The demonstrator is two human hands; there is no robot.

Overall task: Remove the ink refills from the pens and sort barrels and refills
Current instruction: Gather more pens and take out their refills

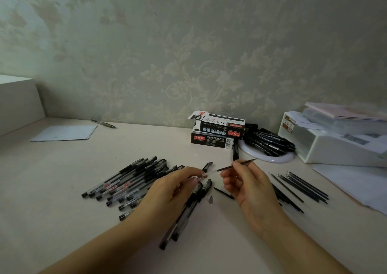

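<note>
Above pale desk point(62, 169), refill point(236, 166) pinched between both hands point(173, 188), point(249, 181).

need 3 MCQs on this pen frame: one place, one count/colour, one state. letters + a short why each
1. Where do the loose ink refills lie?
A. on the table right of the right hand
B. on the stacked pen boxes
C. on the paper sheet at far left

2. How many pen boxes are stacked near the wall?
A. one
B. two
C. four

3. What is the right hand doing?
A. resting flat on the table
B. pinching a thin refill
C. holding a pen box

Answers:
1 A: the thin dark rods are fanned out on the table, right of that hand.
2 B: one black box sits atop another, the upper with its flap open.
3 B: its fingertips pinch the refill, whose other end meets the left hand, which grips a pen barrel.
</note>
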